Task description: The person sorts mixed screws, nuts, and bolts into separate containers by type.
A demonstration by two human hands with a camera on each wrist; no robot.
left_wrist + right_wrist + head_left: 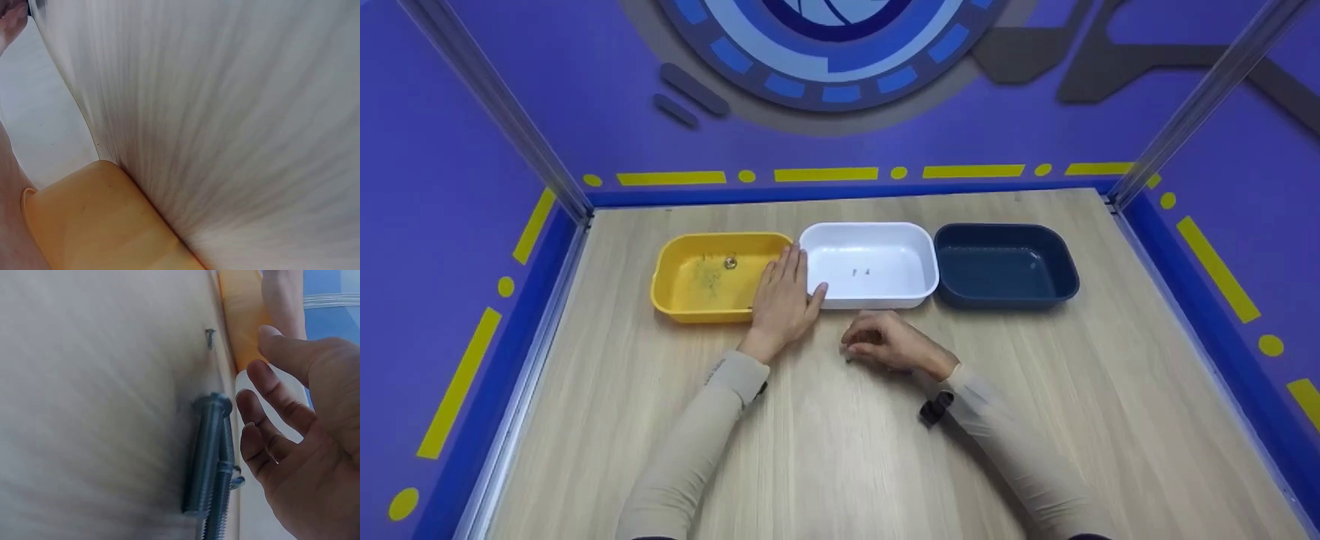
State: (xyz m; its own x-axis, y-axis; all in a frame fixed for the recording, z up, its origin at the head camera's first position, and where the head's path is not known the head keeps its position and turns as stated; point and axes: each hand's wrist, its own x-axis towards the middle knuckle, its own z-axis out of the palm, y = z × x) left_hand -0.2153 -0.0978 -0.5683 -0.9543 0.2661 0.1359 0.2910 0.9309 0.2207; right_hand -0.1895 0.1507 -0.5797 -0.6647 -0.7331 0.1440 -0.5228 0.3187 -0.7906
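My left hand point(781, 304) lies with straight fingers over the right side of the yellow bin point(664, 304), its thumb reaching across the front corner of the white bin point(919, 301). My right hand point(894, 341) hovers low over the table in front of the white bin, fingers loosely bent and nothing between them. Just off its fingertips, a small screw point(210, 338) stands out against the wood in the right wrist view. Closer to that camera are several larger bolts point(209, 455), bunched together beside the palm; the hand hides them in the head view.
Inside the yellow bin are a metal nut point(730, 262) and a scatter of tiny dark pieces point(709, 277). Two small pieces point(861, 272) lie in the white bin. A dark blue bin point(1005, 303) adjoins it on the right. Purple panels point(585, 112) enclose the wooden table point(825, 450).
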